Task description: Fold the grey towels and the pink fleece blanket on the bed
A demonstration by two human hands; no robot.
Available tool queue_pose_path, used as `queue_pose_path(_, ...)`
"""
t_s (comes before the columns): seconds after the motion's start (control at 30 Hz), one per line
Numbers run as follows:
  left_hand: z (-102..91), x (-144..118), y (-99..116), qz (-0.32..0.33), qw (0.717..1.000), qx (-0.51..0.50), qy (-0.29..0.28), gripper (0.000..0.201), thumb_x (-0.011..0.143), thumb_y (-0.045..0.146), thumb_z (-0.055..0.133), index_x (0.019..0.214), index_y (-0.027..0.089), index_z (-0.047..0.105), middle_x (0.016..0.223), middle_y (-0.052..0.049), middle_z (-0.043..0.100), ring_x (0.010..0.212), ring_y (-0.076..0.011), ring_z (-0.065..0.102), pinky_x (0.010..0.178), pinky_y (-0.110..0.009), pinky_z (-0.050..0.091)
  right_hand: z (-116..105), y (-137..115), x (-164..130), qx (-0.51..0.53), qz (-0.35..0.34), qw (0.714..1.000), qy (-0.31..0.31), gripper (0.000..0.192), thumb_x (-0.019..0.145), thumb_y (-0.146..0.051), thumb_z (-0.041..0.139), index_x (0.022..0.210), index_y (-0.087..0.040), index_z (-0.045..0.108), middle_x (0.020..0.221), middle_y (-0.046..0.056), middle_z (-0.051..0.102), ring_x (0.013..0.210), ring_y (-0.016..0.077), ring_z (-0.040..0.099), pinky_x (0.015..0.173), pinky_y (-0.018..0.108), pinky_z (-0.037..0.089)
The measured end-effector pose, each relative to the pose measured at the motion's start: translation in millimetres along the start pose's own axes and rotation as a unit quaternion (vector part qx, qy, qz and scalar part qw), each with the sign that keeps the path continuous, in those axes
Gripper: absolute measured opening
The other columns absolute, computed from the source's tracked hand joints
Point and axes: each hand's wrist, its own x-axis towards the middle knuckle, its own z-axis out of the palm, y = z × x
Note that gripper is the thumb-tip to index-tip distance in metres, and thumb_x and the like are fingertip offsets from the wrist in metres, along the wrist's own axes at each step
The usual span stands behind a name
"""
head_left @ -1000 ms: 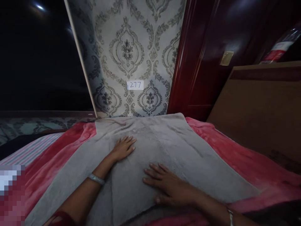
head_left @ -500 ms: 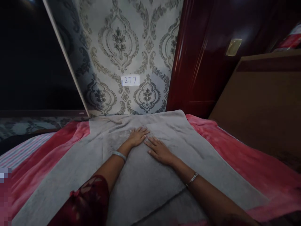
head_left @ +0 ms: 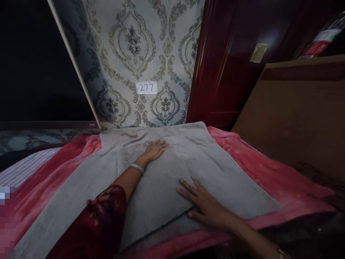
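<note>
A soft grey blanket (head_left: 161,187) lies spread out before me, with small creases toward its far end. My left hand (head_left: 155,149) rests flat on its far middle, fingers stretched out. Closer to me and to the right, my right hand (head_left: 203,203) is over the blanket with its fingers spread, beside a dark line that runs across the cloth near the front edge. Neither hand grips anything. Under the grey cloth, a pink-red blanket (head_left: 258,167) shows at both sides and along the front.
Striped bedding (head_left: 29,167) shows at the left. A large dark screen (head_left: 40,68) stands at the back left. Patterned wallpaper carries a paper label (head_left: 146,87) reading 277. To the right are a dark red door panel (head_left: 215,72) and a big cardboard box (head_left: 293,108) with a bottle (head_left: 320,41) above it.
My right hand has moved back toward me and to the right, away from the left hand, and its fingers have spread. The left hand stays in about the same place on the blanket.
</note>
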Motion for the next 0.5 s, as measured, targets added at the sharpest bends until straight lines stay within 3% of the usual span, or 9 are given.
queue_pose_path(0.07, -6.7, -5.7, 4.3, -0.015, 1.000, 0.004, 0.014, 0.051, 0.098, 0.034, 0.038, 0.149, 0.029, 0.046, 0.162, -0.009, 0.035, 0.152, -0.0326, 0.026, 0.120, -0.066, 0.015, -3.6, 3.7, -8.1, 0.041, -0.006, 0.999, 0.015, 0.067, 0.097, -0.056, 0.054, 0.157, -0.034, 0.034, 0.168, 0.003, 0.013, 0.154, 0.0355, 0.006, 0.121, 0.062, 0.017)
queue_pose_path(0.17, -18.1, -26.5, 3.3, -0.053, 0.998, 0.007, 0.042, 0.057, 0.095, 0.036, 0.047, 0.150, 0.024, 0.044, 0.163, -0.015, 0.033, 0.152, -0.0356, 0.024, 0.120, -0.066, 0.014, -10.9, 20.8, -5.5, 0.111, -0.007, 0.987, 0.116, 0.069, 0.097, -0.060, 0.050, 0.156, -0.027, 0.039, 0.165, 0.009, 0.022, 0.151, 0.0297, 0.024, 0.122, 0.054, 0.022)
queue_pose_path(0.23, -23.6, -51.3, -4.0, -0.083, 0.995, 0.011, 0.058, 0.061, 0.092, 0.035, 0.052, 0.151, 0.020, 0.042, 0.164, -0.018, 0.028, 0.153, -0.0378, 0.020, 0.120, -0.065, 0.016, -15.1, 35.6, 6.2, 0.166, 0.014, 0.968, 0.186, 0.074, 0.093, -0.063, 0.053, 0.155, -0.026, 0.040, 0.161, 0.013, 0.034, 0.144, 0.0297, 0.039, 0.119, 0.054, 0.031)
queue_pose_path(0.33, -25.7, -102.2, -20.4, -0.174, 0.977, -0.059, 0.112, 0.068, 0.085, 0.032, 0.061, 0.149, 0.017, 0.044, 0.164, -0.018, 0.027, 0.153, -0.0396, 0.017, 0.123, -0.059, 0.019, -20.0, 51.9, 36.6, 0.265, 0.043, 0.935, 0.233, 0.081, 0.088, -0.064, 0.057, 0.156, -0.025, 0.037, 0.156, 0.015, 0.041, 0.132, 0.0298, 0.054, 0.112, 0.053, 0.041)
queue_pose_path(0.4, -24.5, -139.9, -28.3, -0.249, 0.934, -0.190, 0.171, 0.068, 0.082, 0.030, 0.066, 0.146, 0.017, 0.046, 0.162, -0.016, 0.034, 0.153, -0.0366, 0.022, 0.124, -0.050, 0.022, -22.6, 55.1, 61.5, 0.319, 0.051, 0.914, 0.245, 0.085, 0.086, -0.062, 0.060, 0.158, -0.024, 0.034, 0.157, 0.016, 0.040, 0.133, 0.0291, 0.053, 0.112, 0.051, 0.040)
queue_pose_path(0.5, -24.1, -189.4, -28.0, -0.321, 0.807, -0.434, 0.241, 0.064, 0.083, 0.027, 0.065, 0.144, 0.021, 0.046, 0.153, -0.014, 0.047, 0.146, -0.0278, 0.040, 0.120, -0.040, 0.034, -24.5, 51.3, 95.9, 0.377, 0.067, 0.889, 0.250, 0.087, 0.084, -0.055, 0.062, 0.158, -0.021, 0.031, 0.156, 0.017, 0.041, 0.137, 0.0274, 0.049, 0.115, 0.049, 0.036)
